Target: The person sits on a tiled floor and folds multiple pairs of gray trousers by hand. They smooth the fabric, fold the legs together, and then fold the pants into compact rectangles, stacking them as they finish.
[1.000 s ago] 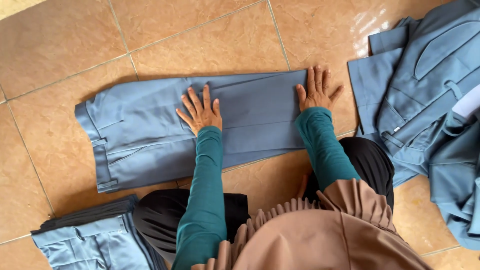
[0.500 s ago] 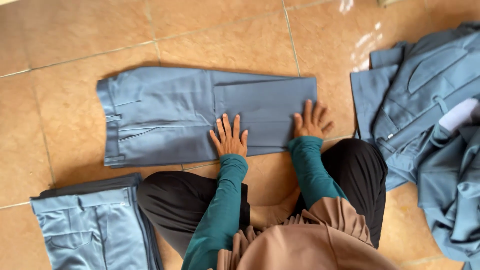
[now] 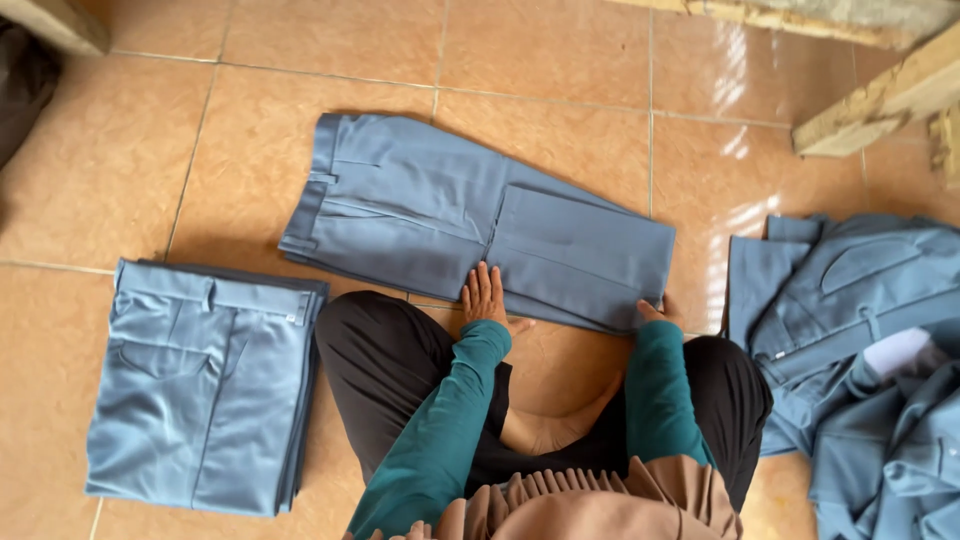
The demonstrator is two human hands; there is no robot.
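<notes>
While kneeling on the tiled floor [image 3: 560, 60], working a pair of blue-grey trousers [image 3: 440, 215] spread flat ahead of the knees, waistband to the left, legs folded back over themselves toward the right. Left hand [image 3: 486, 297] laid flat on the near edge of the folded cloth, fingers spread wide and pointing away, holding nothing. Right hand [image 3: 655, 312] at the near right corner of the fold, mostly hidden behind the cloth edge and the teal sleeve [image 3: 655, 395]; cannot tell whether open or pinching the fabric. Both hands touching the trousers, well apart from each other along the near edge.

To the left, just beside the black-clad knee, a neat stack of folded trousers [image 3: 205, 385] in the same blue-grey. To the right, a loose heap of unfolded blue-grey garments [image 3: 870, 330], with a small white patch showing among them. At the upper right, wooden planks [image 3: 880, 100] lying on the floor.
</notes>
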